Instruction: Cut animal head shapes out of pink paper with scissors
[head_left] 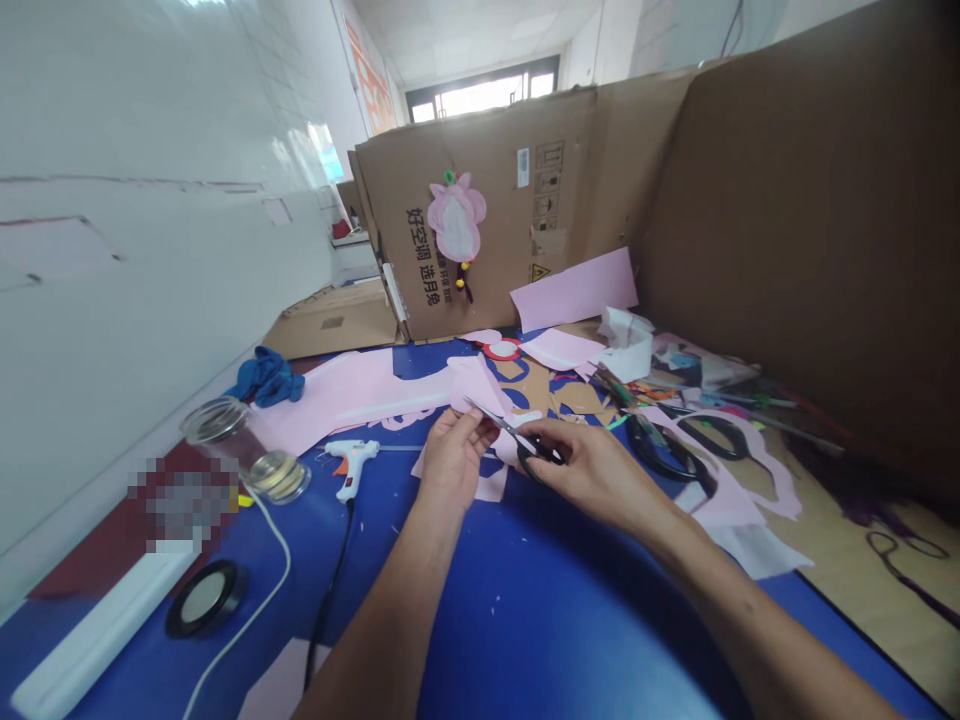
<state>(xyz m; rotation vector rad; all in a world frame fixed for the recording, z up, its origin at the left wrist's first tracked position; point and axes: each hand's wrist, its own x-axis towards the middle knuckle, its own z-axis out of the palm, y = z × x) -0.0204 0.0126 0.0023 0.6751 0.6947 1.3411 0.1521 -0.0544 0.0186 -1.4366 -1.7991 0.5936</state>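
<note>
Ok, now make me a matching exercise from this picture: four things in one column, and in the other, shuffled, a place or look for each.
Things
1. Scissors
2. Glue gun
3. Blue bundle
4. Pink flower-like ornament

Places and looks
A. Crumpled, just beyond the clear container
B. Against the printed face of the upright cardboard
C. In the person's right hand
D. Mainly white, with an orange trigger

Right pairs: 1-C, 2-D, 3-A, 4-B.
</note>
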